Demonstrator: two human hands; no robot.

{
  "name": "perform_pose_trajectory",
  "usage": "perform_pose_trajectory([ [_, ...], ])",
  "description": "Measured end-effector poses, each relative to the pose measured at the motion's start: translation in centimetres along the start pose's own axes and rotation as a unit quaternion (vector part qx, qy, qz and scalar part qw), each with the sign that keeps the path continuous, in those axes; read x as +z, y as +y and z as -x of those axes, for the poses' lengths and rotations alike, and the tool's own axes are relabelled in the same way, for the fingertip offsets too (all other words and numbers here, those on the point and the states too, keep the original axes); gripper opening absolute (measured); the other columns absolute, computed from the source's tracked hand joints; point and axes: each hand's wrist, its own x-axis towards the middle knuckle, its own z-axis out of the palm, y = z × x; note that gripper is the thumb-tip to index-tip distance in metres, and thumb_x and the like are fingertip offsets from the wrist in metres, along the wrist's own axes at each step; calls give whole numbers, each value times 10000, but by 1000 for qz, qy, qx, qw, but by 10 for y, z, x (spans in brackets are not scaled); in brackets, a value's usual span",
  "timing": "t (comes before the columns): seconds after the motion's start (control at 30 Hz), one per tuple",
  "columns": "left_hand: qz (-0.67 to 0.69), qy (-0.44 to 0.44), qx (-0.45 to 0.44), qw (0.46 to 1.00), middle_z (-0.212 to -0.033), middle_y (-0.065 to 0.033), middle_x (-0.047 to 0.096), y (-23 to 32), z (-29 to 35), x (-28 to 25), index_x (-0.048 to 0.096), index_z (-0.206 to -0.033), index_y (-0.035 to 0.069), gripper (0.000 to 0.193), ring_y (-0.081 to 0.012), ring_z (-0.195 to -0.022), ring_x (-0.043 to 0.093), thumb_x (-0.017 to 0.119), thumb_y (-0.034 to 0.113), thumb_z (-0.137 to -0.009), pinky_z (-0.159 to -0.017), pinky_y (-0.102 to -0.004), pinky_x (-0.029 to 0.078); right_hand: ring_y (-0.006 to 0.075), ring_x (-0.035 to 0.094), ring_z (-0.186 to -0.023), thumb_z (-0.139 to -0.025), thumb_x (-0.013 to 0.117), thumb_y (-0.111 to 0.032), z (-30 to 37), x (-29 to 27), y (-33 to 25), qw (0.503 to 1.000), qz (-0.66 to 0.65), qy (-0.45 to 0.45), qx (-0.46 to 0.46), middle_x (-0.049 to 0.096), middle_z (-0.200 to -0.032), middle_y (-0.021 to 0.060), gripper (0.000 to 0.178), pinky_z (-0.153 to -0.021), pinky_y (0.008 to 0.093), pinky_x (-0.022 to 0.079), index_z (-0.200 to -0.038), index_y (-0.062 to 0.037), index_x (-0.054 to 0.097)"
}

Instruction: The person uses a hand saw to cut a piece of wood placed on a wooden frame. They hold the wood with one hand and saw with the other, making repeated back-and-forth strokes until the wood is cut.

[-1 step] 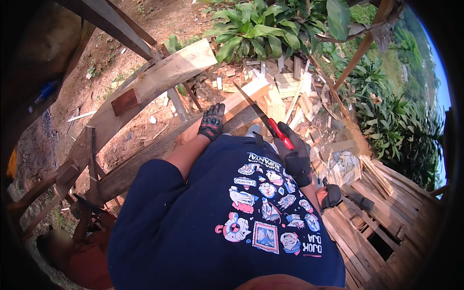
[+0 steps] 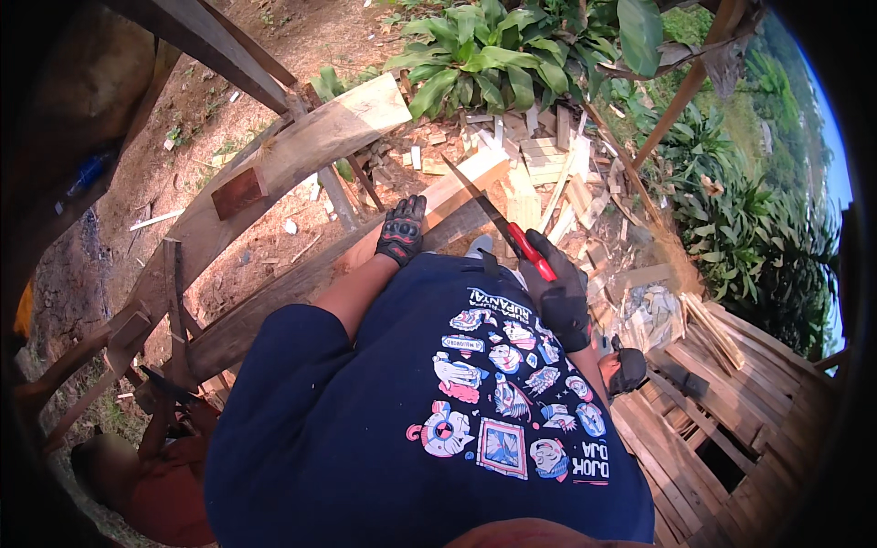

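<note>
My left hand (image 2: 400, 230), in a black glove with red trim, lies flat on a light wooden beam (image 2: 448, 195) with its fingers stretched forward. To its right, my right hand (image 2: 563, 294), in a dark glove, is wrapped round the red handle of a hand saw (image 2: 482, 201). The saw's narrow dark blade points forward and to the left, crossing the beam near its far end. Whether the teeth sit in a cut cannot be made out.
Beyond the beam lie several wood offcuts (image 2: 548, 151) on the ground. A thick curved timber (image 2: 301, 146) with a brown block (image 2: 239, 194) runs along the left. Stacked planks (image 2: 722, 402) lie at the right. Another person (image 2: 164, 484) is at the lower left. Leafy plants (image 2: 498, 59) grow ahead.
</note>
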Motion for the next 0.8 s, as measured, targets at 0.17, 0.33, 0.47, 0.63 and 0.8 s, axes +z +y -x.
perform_pose_trajectory([
  [0.17, -2, -8, -1, 1000, -1740, -245, 415, -4, -5, 4, 378, -1701, 68, 738, -434, -1576, 447, 577, 134, -994, -1294, -581, 359, 310, 769, -1178, -997, 766, -255, -1, -11, -18, 999, -22, -29, -17, 789, -1302, 191, 546, -1057, 396, 565, -1512, -97, 677],
  [0.33, 3, -12, -21, 1000, -1727, -254, 424, 10, -5, 6, 356, -1717, 74, 849, -446, -1552, 467, 675, 186, -938, -1281, -593, 369, 269, 773, -1106, -1008, 760, -268, -14, -3, -34, 995, -73, -70, 4, 793, -1222, 165, 565, -1011, 388, 583, -1531, -79, 660],
  [0.47, 9, -2, -12, 1000, -1713, -263, 440, 9, -3, 3, 368, -1710, 66, 819, -442, -1528, 494, 648, 198, -952, -1261, -599, 385, 251, 774, -1050, -1021, 727, -352, -30, 1, -27, 989, -5, -129, -77, 802, -1120, 157, 613, -971, 387, 581, -1546, -48, 638],
  [0.63, 6, 16, -3, 1000, -1698, -263, 462, 5, -5, 11, 390, -1697, 54, 764, -435, -1518, 509, 600, 163, -971, -1245, -599, 400, 328, 783, -1181, -1031, 775, -268, -32, 5, -35, 993, -2, -110, -51, 776, -1356, 212, 490, -1034, 420, 588, -1473, -67, 710],
  [0.8, -9, -32, -25, 999, -1745, -243, 405, 9, -5, 6, 336, -1724, 74, 817, -418, -1589, 434, 650, 198, -979, -1300, -570, 346, 312, 797, -1157, -1027, 774, -252, -35, 1, -35, 990, 38, -121, -64, 787, -1340, 208, 482, -1019, 425, 597, -1473, -81, 716],
])
